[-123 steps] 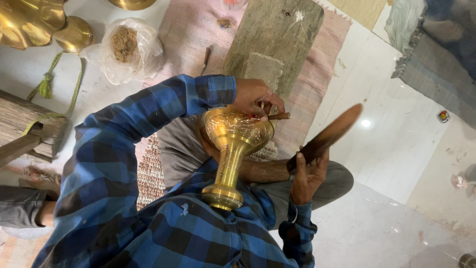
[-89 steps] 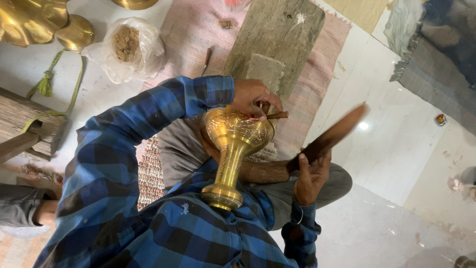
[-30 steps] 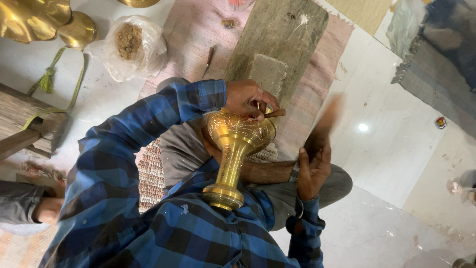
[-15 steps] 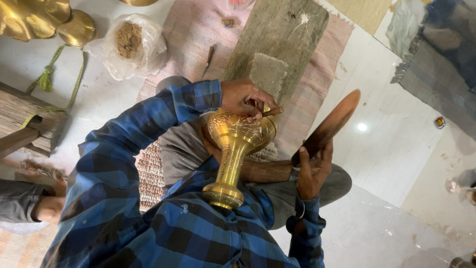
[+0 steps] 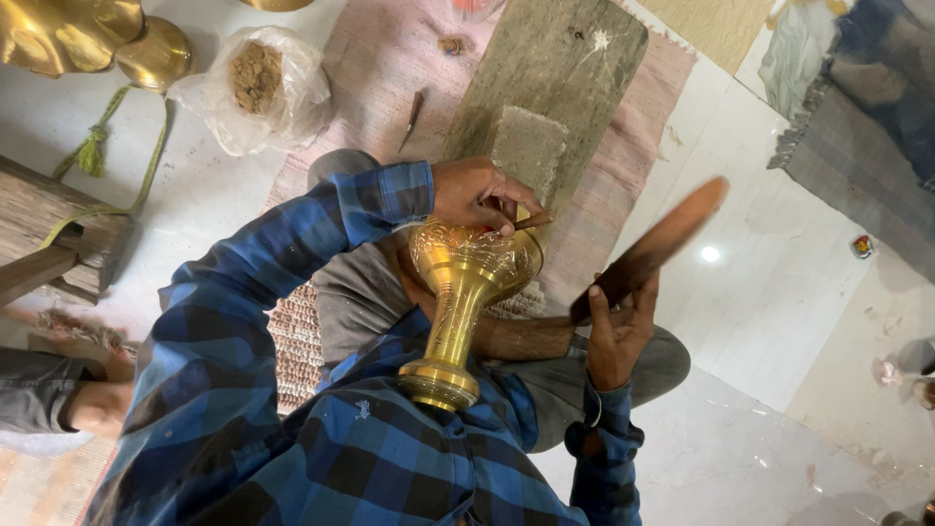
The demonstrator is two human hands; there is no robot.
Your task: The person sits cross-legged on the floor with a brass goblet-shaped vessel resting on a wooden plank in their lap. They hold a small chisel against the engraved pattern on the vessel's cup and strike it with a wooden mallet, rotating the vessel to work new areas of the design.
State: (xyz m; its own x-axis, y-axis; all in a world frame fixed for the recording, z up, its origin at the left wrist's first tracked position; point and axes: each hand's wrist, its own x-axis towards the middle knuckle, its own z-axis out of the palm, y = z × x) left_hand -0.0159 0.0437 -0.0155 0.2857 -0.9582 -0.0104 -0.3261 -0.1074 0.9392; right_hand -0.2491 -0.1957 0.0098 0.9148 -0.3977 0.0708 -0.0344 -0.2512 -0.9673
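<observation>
Two hands are working over a wide spread of pale floor tiles (image 5: 779, 292), on which a pink woven mat (image 5: 380, 68) is lying with a long grey stone slab (image 5: 565, 58) resting on top of it and a smaller grey block (image 5: 526, 146) sitting on the slab. Nearer the camera, a brass goblet-shaped vase (image 5: 466, 292) is standing tilted against the person's blue checked shirt, its round foot pressing into the chest and its wide engraved bowl pointing away towards the slab. At the upper left, other shiny brass pieces (image 5: 88, 39) are lying on the floor, with a clear plastic bag of brown powder (image 5: 255, 83) just beside them and a green cord (image 5: 107, 146) trailing towards a wooden bench (image 5: 49, 229). The right hand (image 5: 618, 336) is gripping the lower end of a flat wooden paddle (image 5: 651, 248), which is slanting up and to the right, blurred, and staying apart from the vase. The left hand (image 5: 477, 195) is closing its fingers around a small chisel-like tool (image 5: 531, 221), holding its tip against the rim of the vase's bowl. Smallest of all, a thin dark metal tool (image 5: 413, 112) is lying loose on the mat beyond the left sleeve.
</observation>
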